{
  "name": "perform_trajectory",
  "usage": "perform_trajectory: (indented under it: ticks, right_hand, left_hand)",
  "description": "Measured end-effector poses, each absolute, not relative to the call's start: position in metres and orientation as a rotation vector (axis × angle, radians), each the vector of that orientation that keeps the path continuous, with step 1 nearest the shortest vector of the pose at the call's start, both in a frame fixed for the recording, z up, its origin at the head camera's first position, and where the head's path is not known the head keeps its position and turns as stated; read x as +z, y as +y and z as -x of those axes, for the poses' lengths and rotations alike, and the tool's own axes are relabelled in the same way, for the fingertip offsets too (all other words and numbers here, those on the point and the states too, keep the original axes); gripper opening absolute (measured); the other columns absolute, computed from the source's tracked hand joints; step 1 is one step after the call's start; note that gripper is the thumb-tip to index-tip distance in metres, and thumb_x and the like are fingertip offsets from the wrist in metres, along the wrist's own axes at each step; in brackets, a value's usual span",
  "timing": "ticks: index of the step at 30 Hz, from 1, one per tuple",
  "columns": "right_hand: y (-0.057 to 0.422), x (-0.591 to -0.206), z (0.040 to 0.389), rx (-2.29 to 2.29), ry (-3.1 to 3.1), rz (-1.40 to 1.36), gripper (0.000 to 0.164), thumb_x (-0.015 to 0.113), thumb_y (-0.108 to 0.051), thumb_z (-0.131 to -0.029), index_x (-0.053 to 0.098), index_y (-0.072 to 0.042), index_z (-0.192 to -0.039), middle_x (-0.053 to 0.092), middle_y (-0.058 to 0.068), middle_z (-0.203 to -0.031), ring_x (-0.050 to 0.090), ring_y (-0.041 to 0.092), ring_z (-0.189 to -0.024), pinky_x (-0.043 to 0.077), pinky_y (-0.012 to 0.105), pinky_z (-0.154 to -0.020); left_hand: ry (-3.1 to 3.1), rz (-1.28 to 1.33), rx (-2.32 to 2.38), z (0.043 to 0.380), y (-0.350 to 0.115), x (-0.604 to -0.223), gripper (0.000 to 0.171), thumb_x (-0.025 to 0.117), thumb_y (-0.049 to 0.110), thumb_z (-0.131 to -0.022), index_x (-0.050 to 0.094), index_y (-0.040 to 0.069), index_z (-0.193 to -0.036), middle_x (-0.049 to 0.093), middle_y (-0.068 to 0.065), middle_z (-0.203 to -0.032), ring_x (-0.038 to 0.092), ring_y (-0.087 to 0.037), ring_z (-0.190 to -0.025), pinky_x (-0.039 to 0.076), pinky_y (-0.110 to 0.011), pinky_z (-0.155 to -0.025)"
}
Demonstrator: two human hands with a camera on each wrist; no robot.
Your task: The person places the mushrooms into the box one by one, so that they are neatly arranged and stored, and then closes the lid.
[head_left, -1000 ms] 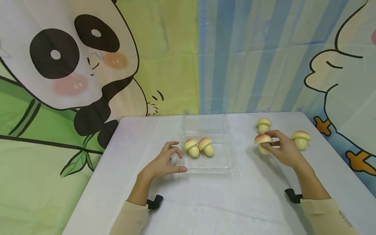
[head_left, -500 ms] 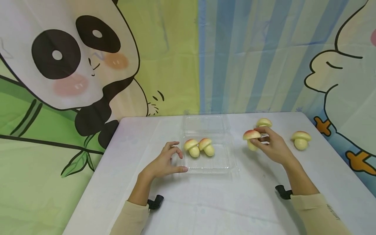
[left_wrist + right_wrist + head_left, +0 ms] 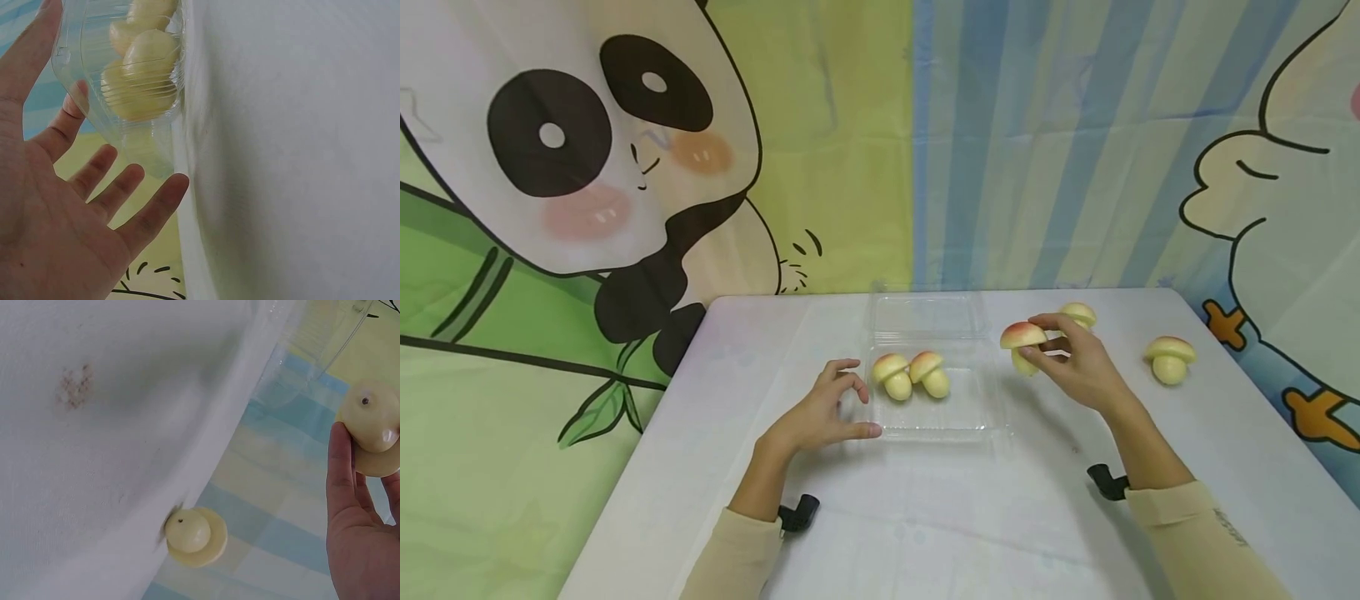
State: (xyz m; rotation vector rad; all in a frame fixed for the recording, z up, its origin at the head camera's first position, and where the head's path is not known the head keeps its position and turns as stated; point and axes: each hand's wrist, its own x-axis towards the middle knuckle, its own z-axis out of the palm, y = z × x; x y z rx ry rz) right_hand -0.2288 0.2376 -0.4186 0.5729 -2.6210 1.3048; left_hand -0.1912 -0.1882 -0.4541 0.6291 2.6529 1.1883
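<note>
My right hand (image 3: 1078, 367) pinches a toy mushroom (image 3: 1022, 335) with a red-tinged cap and pale yellow stem. It holds the mushroom above the table, right of a clear plastic box (image 3: 970, 408). In the right wrist view the underside of the held mushroom (image 3: 370, 419) shows a small dark dot. Inside the box, on its left side, lie two more mushrooms, a left one (image 3: 892, 377) and a right one (image 3: 930, 374). My left hand (image 3: 820, 417) is at the box's left edge, fingers spread, with thumb and index finger right at the rim in the left wrist view.
Behind my right hand stands another mushroom (image 3: 1078, 313), partly hidden, and one more (image 3: 1170, 360) is farther right. The box's lid (image 3: 928, 317) lies open toward the back of the white table (image 3: 925, 517). A cartoon-printed curtain (image 3: 835, 150) hangs behind the table.
My right hand has carried the mushroom left and slightly up, toward the box. The left hand and the two mushrooms in the box have stayed put.
</note>
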Motion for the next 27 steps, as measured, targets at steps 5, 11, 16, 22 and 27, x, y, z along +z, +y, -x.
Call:
perform_trajectory:
  ticks: [5, 11, 16, 22, 27]
  right_hand:
    - [0.226, -0.419, 0.231, 1.367, -2.59, -0.616, 0.045, 0.072, -0.019, -0.098, 0.055, -0.01, -0.138, 0.059, 0.013, -0.135, 0.07, 0.036, -0.106, 0.058, 0.022, -0.076]
    - [0.212, -0.418, 0.231, 1.427, -2.595, -0.633, 0.044, 0.076, -0.021, -0.096, 0.058, -0.014, -0.135, 0.062, 0.009, -0.132, 0.071, 0.033, -0.105, 0.059, 0.024, -0.077]
    - [0.203, -0.418, 0.231, 1.485, -2.586, -0.673, 0.044, 0.077, -0.019, -0.094, 0.059, -0.013, -0.133, 0.063, 0.009, -0.132, 0.073, 0.032, -0.102, 0.06, 0.026, -0.078]
    - [0.192, -0.422, 0.233, 1.424, -2.603, -0.696, 0.045, 0.079, -0.023, -0.093, 0.06, -0.017, -0.133, 0.062, 0.004, -0.133, 0.073, 0.027, -0.099, 0.061, 0.038, -0.08]
    - [0.186, -0.427, 0.236, 1.351, -2.636, -0.697, 0.047, 0.081, -0.026, -0.091, 0.06, -0.018, -0.133, 0.061, 0.002, -0.133, 0.072, 0.025, -0.097, 0.059, 0.042, -0.079]
  left_hand:
    - [2.662, -0.621, 1.172, 0.192, -0.189, -0.454, 0.058, 0.087, 0.055, -0.077, 0.06, 0.016, -0.109, 0.022, -0.001, -0.163, 0.031, -0.035, -0.147, 0.04, -0.057, -0.108]
    - [2.664, -0.628, 1.177, 0.192, -0.189, -0.455, 0.058, 0.087, 0.056, -0.076, 0.061, 0.016, -0.108, 0.023, -0.001, -0.163, 0.03, -0.035, -0.148, 0.039, -0.057, -0.109]
    - [2.657, -0.638, 1.192, 0.193, -0.189, -0.456, 0.057, 0.088, 0.055, -0.076, 0.061, 0.016, -0.107, 0.024, -0.004, -0.163, 0.03, -0.036, -0.149, 0.039, -0.057, -0.109]
    - [2.658, -0.631, 1.185, 0.192, -0.189, -0.456, 0.057, 0.088, 0.055, -0.076, 0.061, 0.016, -0.107, 0.024, -0.004, -0.163, 0.031, -0.035, -0.148, 0.039, -0.058, -0.109]
    - [2.659, -0.63, 1.177, 0.193, -0.189, -0.456, 0.058, 0.088, 0.055, -0.076, 0.061, 0.015, -0.108, 0.024, -0.004, -0.164, 0.03, -0.035, -0.149, 0.038, -0.058, -0.11]
